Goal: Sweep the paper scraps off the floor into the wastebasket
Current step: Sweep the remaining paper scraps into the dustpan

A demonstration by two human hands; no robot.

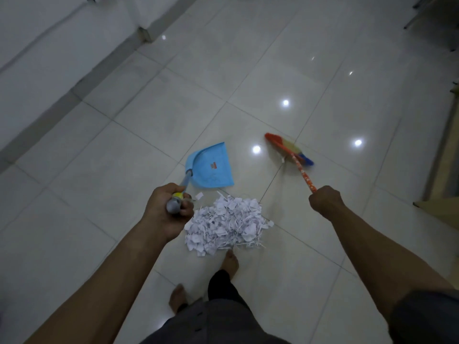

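Observation:
A heap of white paper scraps [227, 223] lies on the tiled floor just ahead of my bare feet. My left hand [169, 211] grips the grey handle of a light blue dustpan [213, 167], whose pan sits just beyond the heap. My right hand [325, 201] is closed on the red patterned stick of a broom [289, 150]; its orange, yellow and blue bristles are off to the far right of the heap, apart from it. No wastebasket is in view.
Glossy pale floor tiles [149, 115] spread all around. A white wall with a grey skirting [49, 108] runs along the left. Furniture legs [417, 13] stand at the top right, and a wooden edge [444, 145] borders the right side.

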